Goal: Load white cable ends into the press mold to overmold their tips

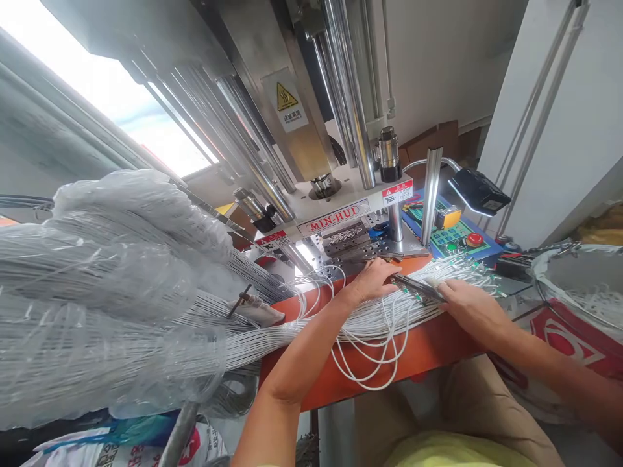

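A narrow dark metal bar (417, 285) lies across the space between my two hands, above a thick bundle of white cables (423, 311). My left hand (376, 280) is closed at the bar's left end, just in front of the press. At its right end my right hand (464, 303) grips the same bar, thumb on top. Small green pieces show on the cables close under the bar. Several loose white cables loop down over the front of the orange table (311, 376). My fingers' undersides are hidden.
Ahead stands a press with a metal crosshead (345, 211) and a lower mould (346, 241). A control panel (455, 237) with a red button and a black lamp (479, 191) are at right. Plastic-wrapped cable bundles (121, 311) fill the left; a lined bin (579, 272) stands right.
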Demonstrator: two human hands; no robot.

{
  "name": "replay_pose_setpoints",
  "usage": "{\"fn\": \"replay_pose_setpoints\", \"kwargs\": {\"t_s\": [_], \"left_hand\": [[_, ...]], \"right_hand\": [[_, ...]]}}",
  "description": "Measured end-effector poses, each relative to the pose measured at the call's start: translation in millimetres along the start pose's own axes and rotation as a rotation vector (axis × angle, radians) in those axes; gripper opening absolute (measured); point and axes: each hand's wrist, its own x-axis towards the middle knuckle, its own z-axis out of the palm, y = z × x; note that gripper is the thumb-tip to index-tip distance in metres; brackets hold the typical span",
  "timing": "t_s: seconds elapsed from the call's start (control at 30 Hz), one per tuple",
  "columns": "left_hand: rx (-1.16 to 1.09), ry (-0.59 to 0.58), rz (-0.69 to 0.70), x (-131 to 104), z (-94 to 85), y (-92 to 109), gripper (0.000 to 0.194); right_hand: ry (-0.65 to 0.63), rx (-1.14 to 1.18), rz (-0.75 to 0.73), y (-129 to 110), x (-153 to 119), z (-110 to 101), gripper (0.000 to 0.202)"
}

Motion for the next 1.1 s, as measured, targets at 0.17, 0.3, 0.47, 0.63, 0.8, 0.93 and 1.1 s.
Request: {"fn": "replay_pose_setpoints", "kwargs": {"t_s": [0.17, 0.3, 0.47, 0.63, 0.8, 0.93, 1.1], "left_hand": [[0.064, 0.184, 0.012, -15, -1.8, 46, 0.036], [0.249, 0.184, -0.052, -24, 28.6, 95, 0.012], [0.321, 0.207, -0.289, -19, 62.1, 110, 0.005], [0.220, 0.309, -0.335, -19, 61.1, 111, 0.007], [0.141, 0.385, -0.287, -27, 60.2, 116, 0.006], [0.210, 0.365, -0.257, -27, 69.0, 111, 0.006], [0.278, 0.405, -0.242, -23, 77.9, 104, 0.004]], "right_hand": [[-0.083, 0.032, 0.041, -8, 8, -13, 0.028], [-0.112, 0.039, 0.056, -10, 10, -13, 0.025], [-0.104, 0.063, 0.069, -12, 13, -15, 0.024], [-0.080, 0.094, 0.086, -20, 13, -24, 0.026], [-0.105, 0.123, 0.121, -20, 14, -23, 0.026], [-0.133, 0.155, 0.091, -11, 17, -16, 0.024], [-0.148, 0.194, 0.036, -3, 19, -9, 0.021]]}}
